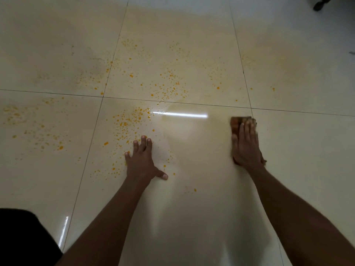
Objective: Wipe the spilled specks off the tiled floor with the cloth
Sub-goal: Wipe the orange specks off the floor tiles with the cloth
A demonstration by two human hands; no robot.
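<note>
Cloth (236, 125) mostly hidden under right hand (246, 145)

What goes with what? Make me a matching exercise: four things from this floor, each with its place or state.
Things:
1. left hand
2. right hand
3. cloth
4. specks

States:
A. orange, scattered over the tiles
B. flat on the bare floor, fingers spread
C. pressing down on the cloth
D. brown, under a hand

Pairs: 1-B, 2-C, 3-D, 4-A
</note>
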